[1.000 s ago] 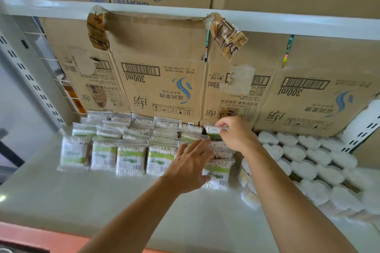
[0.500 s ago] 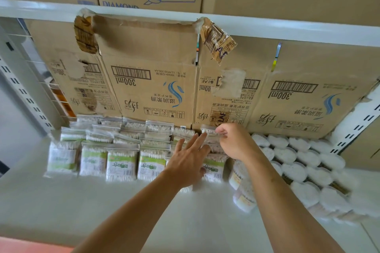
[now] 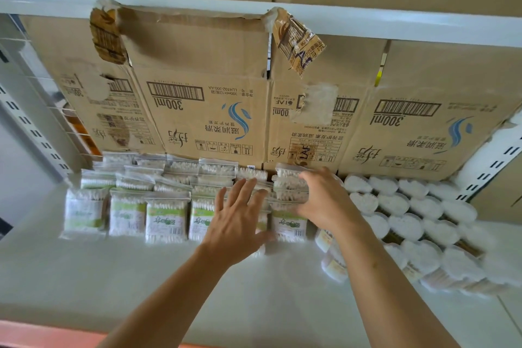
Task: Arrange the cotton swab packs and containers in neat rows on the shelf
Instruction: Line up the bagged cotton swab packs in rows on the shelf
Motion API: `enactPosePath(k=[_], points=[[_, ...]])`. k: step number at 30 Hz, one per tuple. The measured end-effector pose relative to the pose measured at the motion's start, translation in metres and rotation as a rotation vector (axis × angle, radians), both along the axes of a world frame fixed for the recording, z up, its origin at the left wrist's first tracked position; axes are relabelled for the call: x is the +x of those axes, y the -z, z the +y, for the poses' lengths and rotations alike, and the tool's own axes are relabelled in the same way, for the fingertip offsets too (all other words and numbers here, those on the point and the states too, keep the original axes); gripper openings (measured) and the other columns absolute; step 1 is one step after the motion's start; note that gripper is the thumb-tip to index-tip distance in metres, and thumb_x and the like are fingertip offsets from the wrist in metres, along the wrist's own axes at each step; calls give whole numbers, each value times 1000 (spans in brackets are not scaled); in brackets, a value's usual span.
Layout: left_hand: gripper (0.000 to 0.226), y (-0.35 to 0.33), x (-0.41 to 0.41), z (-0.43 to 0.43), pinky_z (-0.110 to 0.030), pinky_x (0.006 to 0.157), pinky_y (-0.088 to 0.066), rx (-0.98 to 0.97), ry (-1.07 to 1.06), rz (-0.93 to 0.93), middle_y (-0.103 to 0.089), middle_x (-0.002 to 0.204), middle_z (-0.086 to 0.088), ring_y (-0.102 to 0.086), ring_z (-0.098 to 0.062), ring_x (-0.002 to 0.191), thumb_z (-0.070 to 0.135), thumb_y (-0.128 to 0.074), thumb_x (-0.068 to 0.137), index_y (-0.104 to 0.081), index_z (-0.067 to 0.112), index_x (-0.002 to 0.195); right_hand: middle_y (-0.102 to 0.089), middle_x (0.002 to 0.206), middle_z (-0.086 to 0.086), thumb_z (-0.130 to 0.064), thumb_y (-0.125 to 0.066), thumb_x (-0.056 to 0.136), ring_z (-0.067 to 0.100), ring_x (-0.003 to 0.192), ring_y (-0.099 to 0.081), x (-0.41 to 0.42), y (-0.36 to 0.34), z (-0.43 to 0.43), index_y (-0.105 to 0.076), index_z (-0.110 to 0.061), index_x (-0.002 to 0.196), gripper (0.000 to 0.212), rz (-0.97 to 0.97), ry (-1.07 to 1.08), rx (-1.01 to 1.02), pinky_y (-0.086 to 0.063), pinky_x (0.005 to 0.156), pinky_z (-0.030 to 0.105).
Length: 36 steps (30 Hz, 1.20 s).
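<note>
Left hand [image 3: 240,223]: palm down, fingers straight and spread, lying on the front-row packs near the right end of the rows; it grips nothing.
Right hand [image 3: 324,200]: thumb and fingers curled round a stack of packs [image 3: 289,185] at the right end of the back rows.
Cotton swab packs [image 3: 166,220]: overlapping rows on the left half of the shelf [image 3: 169,291], green labels showing in front.
Round containers [image 3: 409,215]: packed in rows on the right, white swab tips showing, just beside the packs.
Cardboard boxes [image 3: 197,110]: standing behind everything, print upside down.
</note>
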<state>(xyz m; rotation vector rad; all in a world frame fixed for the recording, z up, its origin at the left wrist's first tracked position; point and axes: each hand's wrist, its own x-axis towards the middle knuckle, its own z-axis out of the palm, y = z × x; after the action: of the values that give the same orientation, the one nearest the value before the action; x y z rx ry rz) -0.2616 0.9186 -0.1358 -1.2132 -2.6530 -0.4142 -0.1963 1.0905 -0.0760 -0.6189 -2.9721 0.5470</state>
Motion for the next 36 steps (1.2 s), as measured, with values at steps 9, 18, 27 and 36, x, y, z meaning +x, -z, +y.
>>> enactPosePath(k=[9, 18, 27, 36], points=[[81, 0, 0, -21, -51, 114, -6, -112, 9, -25, -34, 147, 0, -18, -21, 142, 58, -67, 74, -37, 21, 140, -53, 126, 5, -22, -66, 87, 23, 117, -51, -8, 0, -23, -56, -11, 127, 43, 126, -104, 54, -46, 94, 32], [78, 3, -5, -38, -50, 89, -48, -130, 24, 113, -61, 109, 0, -55, -23, 109, 53, -88, 41, -62, 22, 107, -65, 120, 1, -12, -58, 93, 11, 101, -60, -29, -4, -32, -63, -13, 123, 31, 141, -117, -244, -38, 73, 10], [69, 8, 3, -46, -41, 86, -48, -40, 40, 78, -57, 110, 0, -54, -23, 105, 46, -85, 53, -58, 27, 113, -65, 121, 4, -2, -52, 91, 15, 101, -62, -37, 7, -50, -63, -13, 123, 35, -13, -181, -268, -49, 84, 24], [86, 7, -4, -39, -52, 95, -43, -150, 42, 93, -58, 125, -6, -53, -31, 121, 50, -89, 45, -46, 23, 114, -66, 106, -4, -2, -49, 89, 9, 88, -62, -35, 6, -43, -68, -20, 106, 32, 39, -114, -350, -41, 61, 15]])
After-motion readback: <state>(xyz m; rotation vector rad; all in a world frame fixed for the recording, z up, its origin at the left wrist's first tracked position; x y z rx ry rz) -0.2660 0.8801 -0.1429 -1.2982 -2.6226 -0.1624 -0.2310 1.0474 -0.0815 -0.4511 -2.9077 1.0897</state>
